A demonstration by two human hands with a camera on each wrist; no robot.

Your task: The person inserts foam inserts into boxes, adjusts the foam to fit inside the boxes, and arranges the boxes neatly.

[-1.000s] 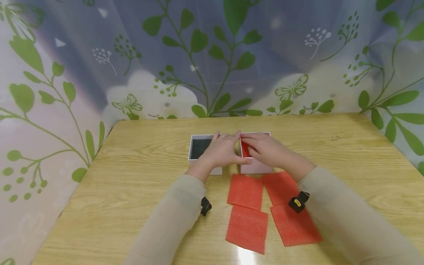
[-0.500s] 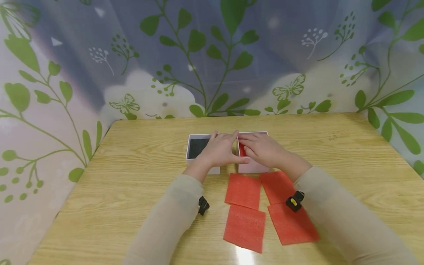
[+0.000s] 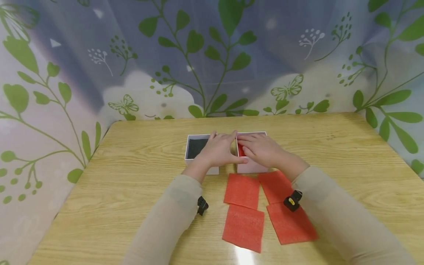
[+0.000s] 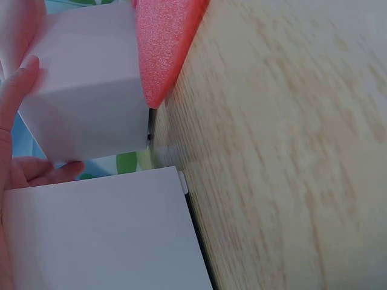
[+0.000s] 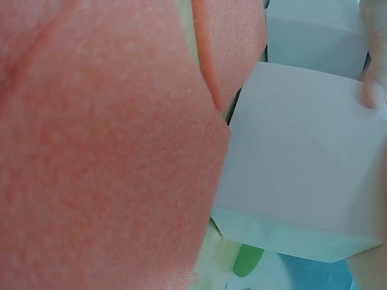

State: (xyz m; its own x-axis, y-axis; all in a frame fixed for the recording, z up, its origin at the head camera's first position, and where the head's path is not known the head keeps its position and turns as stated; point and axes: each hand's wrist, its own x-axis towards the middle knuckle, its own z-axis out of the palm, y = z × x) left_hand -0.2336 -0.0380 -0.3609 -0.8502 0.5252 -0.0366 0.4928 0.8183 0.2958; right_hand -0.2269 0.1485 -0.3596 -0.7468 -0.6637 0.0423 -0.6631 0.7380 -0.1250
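Observation:
Two white boxes stand side by side in the head view. The left box (image 3: 213, 170) has dark squares (image 3: 196, 148) inside. Within the right box (image 3: 251, 166) lie red squares (image 3: 240, 150). My left hand (image 3: 218, 150) reaches over the left box and holds the right box's left side. Its thumb (image 4: 21, 84) touches the front, and its other fingers (image 4: 48, 172) lie in the gap between the boxes. My right hand (image 3: 265, 149) rests in the right box with its fingers stretched over the red squares; its fingertips are partly hidden.
Several red felt-like squares lie on the wooden table (image 3: 132, 176) before the right box, among them a front-left square (image 3: 243, 228) and a front-right one (image 3: 291, 224) partly under the right forearm. A leaf-patterned curtain (image 3: 132, 88) hangs behind the table.
The head view has shifted slightly, so everything sits a little further left in it. Both hands keep practically the same place on the right box.

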